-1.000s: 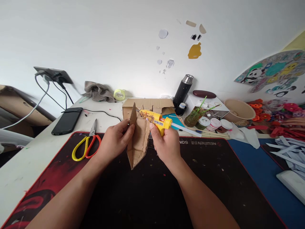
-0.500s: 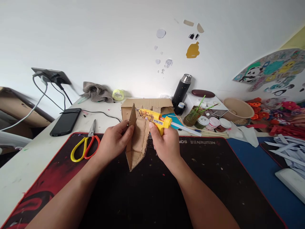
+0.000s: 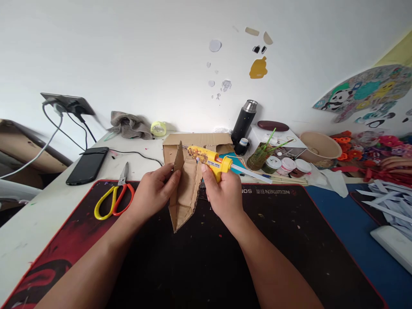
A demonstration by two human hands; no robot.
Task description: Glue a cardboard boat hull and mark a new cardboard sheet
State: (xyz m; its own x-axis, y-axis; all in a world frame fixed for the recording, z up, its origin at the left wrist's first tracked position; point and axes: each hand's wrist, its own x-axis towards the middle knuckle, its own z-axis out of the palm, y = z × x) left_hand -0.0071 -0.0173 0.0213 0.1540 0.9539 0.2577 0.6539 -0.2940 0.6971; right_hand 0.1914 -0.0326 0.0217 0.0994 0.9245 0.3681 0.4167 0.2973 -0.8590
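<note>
Your left hand (image 3: 153, 192) holds the folded cardboard piece (image 3: 184, 189) upright over the black mat (image 3: 199, 257), toward the table's far edge; your fingers (image 3: 167, 175) are closed on its left flap, thumb side toward you. Your right hand (image 3: 223, 195) is wrapped around the grip of the yellow glue gun (image 3: 210, 160), fingers shut on it, with the nozzle pointing left at the top of the cardboard, touching or just short of the upper edge.

The cardboard looks light and fairly stiff, but it is corrugated and will likely crease or crush if you pinch hard, so hold it by the flat of a flap, near a fold, away from the seam where glue goes. The glue gun is rigid plastic and probably light; its tip is crusted with old glue and is best treated as hot, so keep to the handle.

You cannot make out whether glue is coming from the nozzle, since the tip sits against the brown board. The inside of the fold is hidden, as is your trigger finger. The scissors (image 3: 113, 197) lie on the mat's left edge, well apart from your hands. A cardboard box (image 3: 199, 140) stands just behind the piece.
</note>
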